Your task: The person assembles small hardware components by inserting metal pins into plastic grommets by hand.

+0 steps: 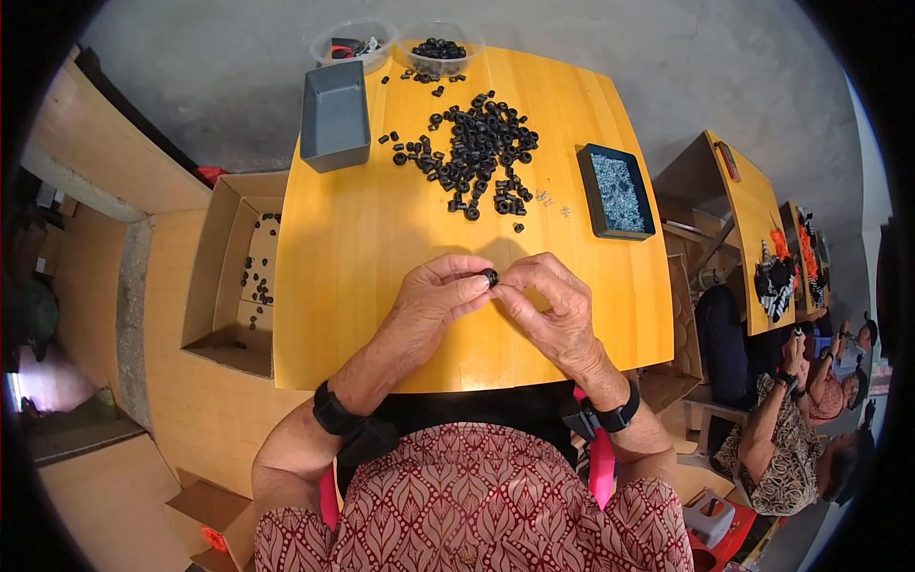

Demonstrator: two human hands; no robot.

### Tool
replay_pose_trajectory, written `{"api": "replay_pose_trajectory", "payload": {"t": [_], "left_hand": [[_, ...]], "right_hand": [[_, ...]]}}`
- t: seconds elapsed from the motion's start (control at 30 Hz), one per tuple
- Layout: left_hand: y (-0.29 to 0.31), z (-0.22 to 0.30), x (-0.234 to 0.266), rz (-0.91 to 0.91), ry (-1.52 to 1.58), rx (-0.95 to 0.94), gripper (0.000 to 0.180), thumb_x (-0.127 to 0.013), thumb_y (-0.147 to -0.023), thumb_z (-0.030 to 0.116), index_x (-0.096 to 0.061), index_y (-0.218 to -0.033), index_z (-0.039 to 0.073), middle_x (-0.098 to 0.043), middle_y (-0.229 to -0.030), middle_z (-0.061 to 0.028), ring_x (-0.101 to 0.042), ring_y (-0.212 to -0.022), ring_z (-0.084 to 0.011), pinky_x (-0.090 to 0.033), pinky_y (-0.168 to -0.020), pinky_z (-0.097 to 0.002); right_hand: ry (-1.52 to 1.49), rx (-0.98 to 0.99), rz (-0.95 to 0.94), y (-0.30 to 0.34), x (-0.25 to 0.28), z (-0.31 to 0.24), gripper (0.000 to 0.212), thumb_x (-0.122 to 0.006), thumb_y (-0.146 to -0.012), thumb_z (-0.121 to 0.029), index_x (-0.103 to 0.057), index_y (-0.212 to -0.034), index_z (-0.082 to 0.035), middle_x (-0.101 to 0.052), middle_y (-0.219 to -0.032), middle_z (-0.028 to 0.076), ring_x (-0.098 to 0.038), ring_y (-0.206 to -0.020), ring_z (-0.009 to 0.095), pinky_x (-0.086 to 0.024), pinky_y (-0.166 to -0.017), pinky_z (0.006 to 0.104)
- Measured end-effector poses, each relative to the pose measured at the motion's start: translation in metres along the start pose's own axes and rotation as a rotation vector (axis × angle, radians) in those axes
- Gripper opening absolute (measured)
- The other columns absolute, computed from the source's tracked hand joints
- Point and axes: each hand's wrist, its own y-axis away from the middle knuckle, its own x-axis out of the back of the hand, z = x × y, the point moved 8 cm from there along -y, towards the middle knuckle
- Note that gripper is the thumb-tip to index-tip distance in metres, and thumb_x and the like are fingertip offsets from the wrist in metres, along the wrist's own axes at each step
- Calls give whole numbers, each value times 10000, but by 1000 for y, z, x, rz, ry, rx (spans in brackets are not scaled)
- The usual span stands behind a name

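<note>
Over the near part of the yellow wooden table, both hands meet at a small round black piece, perhaps a knob or cap. My left hand pinches it between thumb and fingertips. My right hand is closed in a pinch against its right side; whatever those fingertips hold is hidden. Beyond the hands lies a loose heap of similar black pieces. A few tiny shiny pieces lie beside the heap. On the right, a black tray holds many small silvery metal pieces.
A grey bin stands at the table's far left. Two clear bowls sit at the back, one with black pieces, one with a red-handled tool. Left of the table is a cardboard box with scattered black pieces. Other people sit at right.
</note>
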Motion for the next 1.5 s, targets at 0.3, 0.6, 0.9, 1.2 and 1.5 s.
{"api": "replay_pose_trajectory", "payload": {"t": [0.3, 0.6, 0.9, 1.2, 1.5], "left_hand": [[0, -2, 1, -6, -18, -3, 239, -654, -921, 74, -630, -1156, 39, -660, -1062, -45, -652, -963, -132, -544, -861, -218], [2, 2, -4, 11, -22, 16, 266, -646, -923, 55, -622, -1185, 23, -662, -1090, -66, -666, -1011, -173, -550, -895, -230], [-1, 0, 1, 18, 30, 11, 242, -638, -927, 47, -626, -1167, 26, -659, -1100, -66, -662, -1036, -181, -555, -901, -228], [-1, 4, -3, 24, 40, -40, 203, -625, -942, 75, -614, -1143, 49, -660, -1113, -66, -654, -1041, -162, -553, -898, -236], [4, 7, -11, -2, 23, -84, 200, -644, -939, 108, -617, -1131, 59, -662, -1059, -26, -647, -1004, -117, -539, -898, -238]], "right_hand": [[283, 227, 18, 4, 0, -18, 187, -724, -781, -17, -668, -959, -12, -640, -907, 115, -624, -821, 274, -525, -704, 370], [347, -52, -2, -31, 20, 48, 179, -692, -813, -74, -669, -977, -7, -629, -833, 139, -623, -818, 323, -516, -700, 399], [425, 16, -43, -30, 7, 62, 167, -686, -811, -39, -670, -976, -20, -622, -833, 133, -633, -824, 300, -531, -720, 379], [-34, -120, -7, -10, 11, 10, 138, -691, -816, -4, -648, -947, -5, -630, -854, 75, -629, -768, 181, -522, -698, 293], [203, 100, 48, -6, 11, -18, 184, -691, -776, 35, -650, -944, -28, -613, -884, 105, -604, -828, 295, -517, -730, 353]]}}
